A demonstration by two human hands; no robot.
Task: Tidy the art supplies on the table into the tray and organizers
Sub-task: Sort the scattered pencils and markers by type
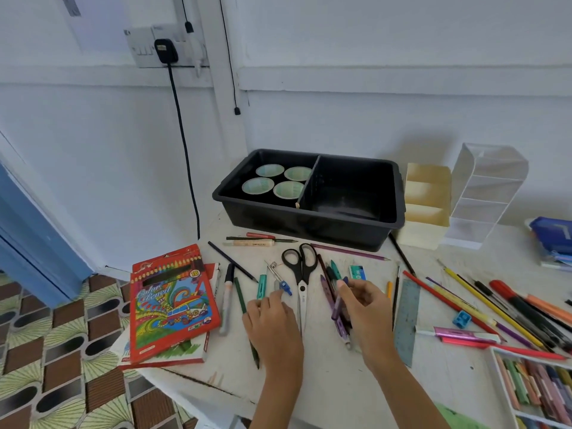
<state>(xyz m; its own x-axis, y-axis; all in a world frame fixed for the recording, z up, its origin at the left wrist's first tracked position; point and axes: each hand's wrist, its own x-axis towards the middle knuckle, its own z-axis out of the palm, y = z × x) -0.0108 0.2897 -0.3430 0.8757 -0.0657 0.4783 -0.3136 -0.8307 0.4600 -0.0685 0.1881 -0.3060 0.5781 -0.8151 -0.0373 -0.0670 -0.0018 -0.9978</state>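
Pens point(331, 275), slim and glossy in purple, teal and black, are lying bunched on the scuffed white table point(325, 382) just right of the scissors. I am pinching one of them, a purple pen point(336, 309), between the thumb and curled fingers of my right hand point(368, 308), and its barrel is slanting down beside my palm. My left hand point(272, 323) is resting knuckles-up on the table, its bent fingertips reaching the near end of a thin metal compass point(280, 278) with a blue fitting; whether it is gripping anything I cannot tell.

Between my hands the scissors point(301, 275) are lying with black looped handles away from me and steel blades pointing toward me. A translucent grey ruler point(407, 317) is lying right of my right hand, with long wooden pencils point(483, 300) fanning out beyond it. To my left a red cardboard pencil box point(171, 305) is sitting on a pad at the table edge.

Further back a black plastic tray point(309, 218), rectangular and split by a divider, is holding four round pale-green rolls point(258, 185) in its left half. A cream organizer point(425, 212) and a clear organizer point(483, 193) are standing to its right.
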